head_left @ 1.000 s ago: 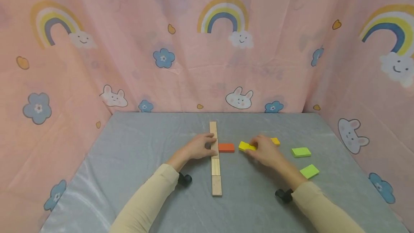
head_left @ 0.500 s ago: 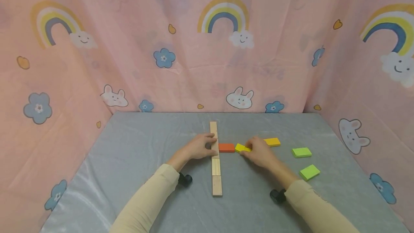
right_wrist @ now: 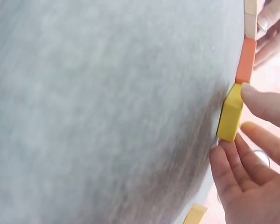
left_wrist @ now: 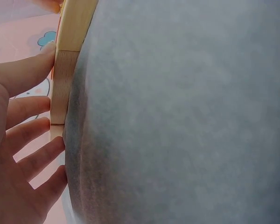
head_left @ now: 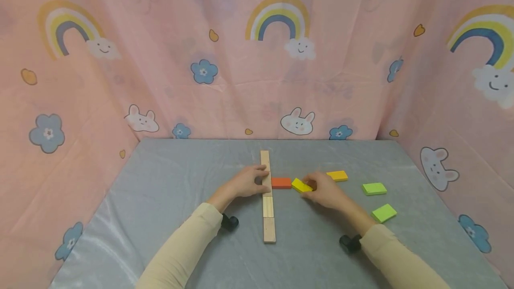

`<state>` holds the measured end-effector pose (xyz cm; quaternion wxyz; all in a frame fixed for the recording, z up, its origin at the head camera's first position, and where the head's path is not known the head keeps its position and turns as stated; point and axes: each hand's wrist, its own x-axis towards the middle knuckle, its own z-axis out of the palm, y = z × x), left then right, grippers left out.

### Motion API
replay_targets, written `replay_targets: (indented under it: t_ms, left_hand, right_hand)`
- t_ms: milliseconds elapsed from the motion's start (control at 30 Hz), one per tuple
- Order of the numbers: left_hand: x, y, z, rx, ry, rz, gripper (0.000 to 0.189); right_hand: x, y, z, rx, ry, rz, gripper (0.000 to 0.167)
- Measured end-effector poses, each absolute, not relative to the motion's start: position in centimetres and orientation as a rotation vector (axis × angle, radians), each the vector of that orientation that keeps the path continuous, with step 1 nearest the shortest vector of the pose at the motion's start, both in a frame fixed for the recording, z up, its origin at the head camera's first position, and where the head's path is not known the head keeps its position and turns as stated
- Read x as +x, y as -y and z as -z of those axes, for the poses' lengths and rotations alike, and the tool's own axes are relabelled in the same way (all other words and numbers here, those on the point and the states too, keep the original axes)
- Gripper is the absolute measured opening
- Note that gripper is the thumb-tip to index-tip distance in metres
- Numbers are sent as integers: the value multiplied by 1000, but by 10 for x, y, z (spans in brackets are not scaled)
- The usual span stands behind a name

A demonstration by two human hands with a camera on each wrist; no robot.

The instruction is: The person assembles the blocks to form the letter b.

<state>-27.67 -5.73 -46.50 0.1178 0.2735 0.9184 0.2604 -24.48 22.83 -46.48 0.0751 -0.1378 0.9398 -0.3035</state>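
Observation:
A straight row of plain wooden blocks (head_left: 269, 229) lies lengthwise on the grey cloth. My left hand (head_left: 244, 182) rests its thumb and fingertips on the row's middle part, fingers fairly straight in the left wrist view. A red block (head_left: 281, 183) meets the row's right side at a right angle. Just right of it is a yellow block (head_left: 301, 186), slightly angled, one corner at the red block's end. My right hand (head_left: 327, 189) holds this yellow block between thumb and fingers; in the right wrist view the thumb (right_wrist: 266, 105) is at its red-block end.
A yellow-orange block (head_left: 338, 176) lies behind my right hand. Farther right lie two green blocks, one farther back (head_left: 374, 189) and one nearer (head_left: 384, 213). A pink patterned curtain (head_left: 225, 101) borders the table's back and sides.
My right hand has moved left with the yellow block, up to the red block's end, and the block has turned a little since. My left hand has stayed in place.

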Motion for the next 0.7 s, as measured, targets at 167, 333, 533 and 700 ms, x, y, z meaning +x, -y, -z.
replay_targets:
  t_ms: [167, 333, 533, 700]
  left_hand:
    - [-276, 56, 465, 796, -2686, -761, 63]
    - [-276, 56, 465, 805, -2689, -754, 63]
    - [-278, 56, 467, 812, -2695, -754, 63]
    - [-279, 57, 468, 825, -2701, -752, 63]
  right_hand:
    - [-241, -234, 463, -430, -2757, 953, 41]
    - [-239, -235, 462, -443, -2761, 932, 40]
    - [-237, -236, 461, -462, -2772, 939, 40]
    - [-234, -242, 458, -530, -2783, 965, 38]
